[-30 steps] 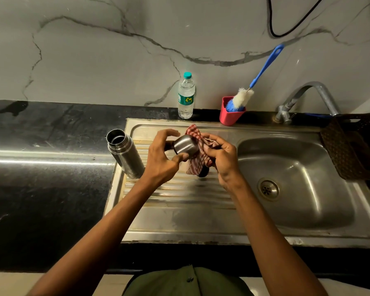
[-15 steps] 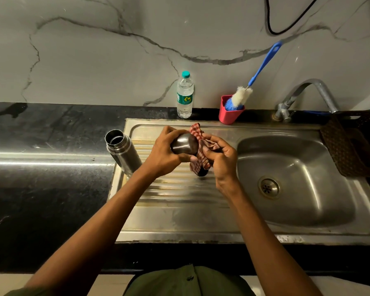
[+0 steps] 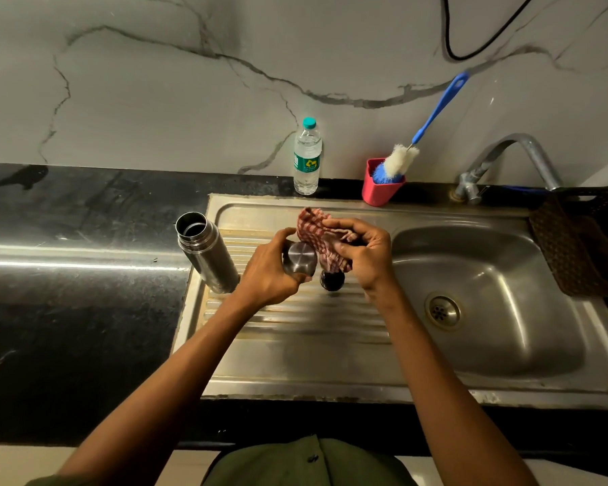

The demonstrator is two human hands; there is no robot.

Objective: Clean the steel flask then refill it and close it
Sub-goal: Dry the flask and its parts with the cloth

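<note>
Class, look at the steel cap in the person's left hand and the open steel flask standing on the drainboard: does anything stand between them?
Nothing visible does. The left hand grips the round steel cap, and only bare ribbed drainboard lies between it and the open steel flask. The red checked cloth sits on the far side, in the right hand.

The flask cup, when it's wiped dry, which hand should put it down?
Probably the left hand: it already grips the steel cup and is nearer the open flask. The right hand is busy holding the checked cloth.
</note>
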